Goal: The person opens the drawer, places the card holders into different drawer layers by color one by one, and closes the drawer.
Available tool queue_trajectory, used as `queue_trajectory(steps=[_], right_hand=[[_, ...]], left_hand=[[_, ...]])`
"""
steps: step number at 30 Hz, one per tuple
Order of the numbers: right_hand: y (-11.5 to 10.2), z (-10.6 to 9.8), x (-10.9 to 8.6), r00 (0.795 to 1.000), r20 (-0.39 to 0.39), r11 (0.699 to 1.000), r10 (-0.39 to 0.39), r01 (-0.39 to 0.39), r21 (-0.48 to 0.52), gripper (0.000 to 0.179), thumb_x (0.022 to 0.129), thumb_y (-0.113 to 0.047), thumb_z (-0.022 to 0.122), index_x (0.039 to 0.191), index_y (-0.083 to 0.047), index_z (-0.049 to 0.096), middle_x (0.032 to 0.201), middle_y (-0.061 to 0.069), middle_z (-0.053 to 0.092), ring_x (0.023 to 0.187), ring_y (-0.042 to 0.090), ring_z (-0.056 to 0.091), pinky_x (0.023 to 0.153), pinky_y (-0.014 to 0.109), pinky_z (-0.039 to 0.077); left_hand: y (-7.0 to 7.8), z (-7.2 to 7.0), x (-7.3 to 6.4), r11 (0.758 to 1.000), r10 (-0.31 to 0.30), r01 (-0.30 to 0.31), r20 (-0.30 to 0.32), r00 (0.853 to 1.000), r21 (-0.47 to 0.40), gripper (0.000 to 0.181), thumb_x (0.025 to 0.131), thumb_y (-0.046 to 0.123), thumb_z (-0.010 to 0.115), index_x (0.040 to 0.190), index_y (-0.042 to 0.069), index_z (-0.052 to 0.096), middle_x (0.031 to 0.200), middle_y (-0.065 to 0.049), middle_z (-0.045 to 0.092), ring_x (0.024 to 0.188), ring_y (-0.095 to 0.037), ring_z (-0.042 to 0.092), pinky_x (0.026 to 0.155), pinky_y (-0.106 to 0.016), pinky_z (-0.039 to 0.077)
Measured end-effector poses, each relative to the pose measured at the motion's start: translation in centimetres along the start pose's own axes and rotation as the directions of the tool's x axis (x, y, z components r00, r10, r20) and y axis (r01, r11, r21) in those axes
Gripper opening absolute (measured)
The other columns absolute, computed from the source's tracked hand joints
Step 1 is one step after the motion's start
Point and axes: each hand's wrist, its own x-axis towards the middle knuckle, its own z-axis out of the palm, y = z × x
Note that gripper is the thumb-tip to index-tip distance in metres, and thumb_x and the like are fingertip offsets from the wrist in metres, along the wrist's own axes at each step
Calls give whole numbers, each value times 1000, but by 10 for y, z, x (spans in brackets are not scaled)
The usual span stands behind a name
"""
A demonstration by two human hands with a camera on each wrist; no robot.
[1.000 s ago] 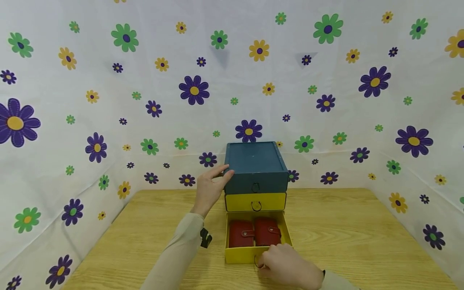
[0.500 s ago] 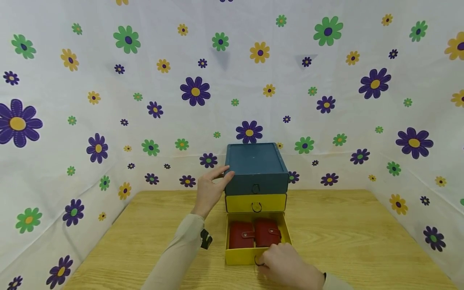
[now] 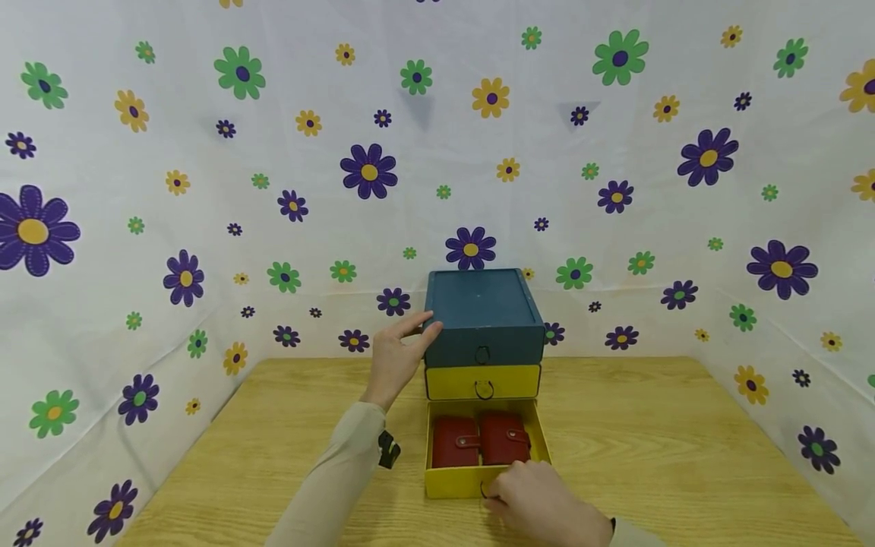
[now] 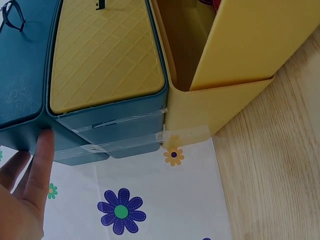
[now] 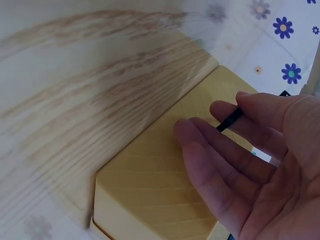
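A stack of small drawers (image 3: 484, 298) stands at the table's middle, blue on top and yellow lower down. Its bottom yellow drawer (image 3: 450, 485) is pulled out and holds two red snap-strap wallets, the left wallet (image 3: 451, 448) beside the right wallet (image 3: 500, 444). My right hand (image 3: 543, 501) pinches that drawer's black pull loop (image 5: 230, 120) between thumb and finger, its other fingers lying near the yellow front. Against the left side of the blue top unit (image 4: 20, 75) rest the straight fingers of my left hand (image 3: 394, 365).
The middle yellow drawer (image 3: 447, 382) is pushed in, with its own black loop. Clear tape (image 4: 130, 142) runs along the stack's side. Wooden tabletop (image 3: 636, 441) extends to both sides, and a flowered white cloth (image 3: 301, 251) hangs behind.
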Motion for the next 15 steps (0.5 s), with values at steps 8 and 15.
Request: queue_trajectory(steps=[8,15], right_hand=[[0,0,1,1000,-9,1000,16,-16,13,14,92,-27,69,82,-19,75,54,-13,36,51,1,41,50,18,33],[4,-2,4,997,-73,1000,-21,22,6,14,91,-24,70,79,-19,75,56,-14,45,51,-1,40,48,17,33]], left_hand=[[-1,0,0,1000,-3,3,-4,1000,0,47,88,53,67,125,24,69,130,2,66,110,-17,64,93,-41,54],[0,0,0,1000,7,-7,-3,1000,4,47,88,53,67,125,23,69,130,0,66,111,-18,64,94,-42,54]])
